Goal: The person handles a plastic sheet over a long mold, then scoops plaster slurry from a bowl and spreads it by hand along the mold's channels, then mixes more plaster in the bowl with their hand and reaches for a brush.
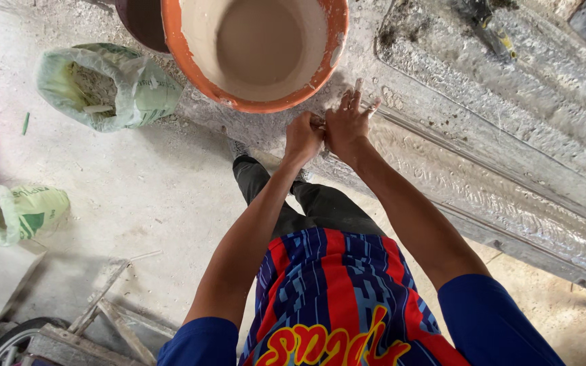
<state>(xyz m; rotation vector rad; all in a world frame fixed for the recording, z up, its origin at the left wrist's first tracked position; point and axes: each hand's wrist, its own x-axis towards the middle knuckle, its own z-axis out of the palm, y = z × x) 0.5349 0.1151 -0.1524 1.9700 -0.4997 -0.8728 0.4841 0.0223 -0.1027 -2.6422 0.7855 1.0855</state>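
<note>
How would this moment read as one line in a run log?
left hand: fisted on pale fibre at long grey mould's end | right hand: fingers spread, pressing beside it | round orange plaster-coated bucket: just beyond

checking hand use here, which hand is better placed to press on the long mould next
Probably the right hand: its fingers are spread open over the mould. The left hand is closed in a fist beside it.

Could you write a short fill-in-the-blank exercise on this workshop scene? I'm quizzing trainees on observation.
1. The bucket beyond both hands has an ____ rim.
2. The left hand is closed in a fist, while the right hand has its fingers ____.
3. Left of the bucket lies an open ____ plastic bag.

Missing words: orange; spread; green
</note>
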